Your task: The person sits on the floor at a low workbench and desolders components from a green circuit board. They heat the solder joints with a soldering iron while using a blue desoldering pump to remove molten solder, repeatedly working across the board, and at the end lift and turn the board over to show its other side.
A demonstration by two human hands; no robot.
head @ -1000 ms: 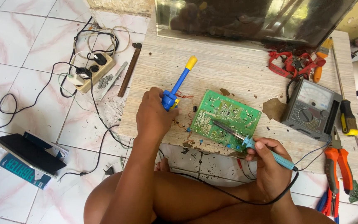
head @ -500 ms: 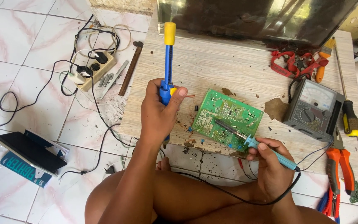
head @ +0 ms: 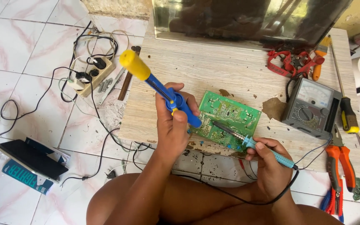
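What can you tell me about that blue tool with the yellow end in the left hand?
The desoldering pump is a slim blue plastic tube with a yellow plunger knob at its upper end. It slants, knob up and to the left, blue tip down toward the green circuit board. The left hand wraps its lower body, thumb on top. Whether the tip touches the board cannot be told.

I see my left hand [head: 172,121] gripping a blue desoldering pump [head: 163,92], yellow plunger raised, its tip on the green circuit board [head: 230,118]. My right hand [head: 271,164] holds a soldering iron [head: 253,143] against the board. A multimeter [head: 311,106] sits just beside it.
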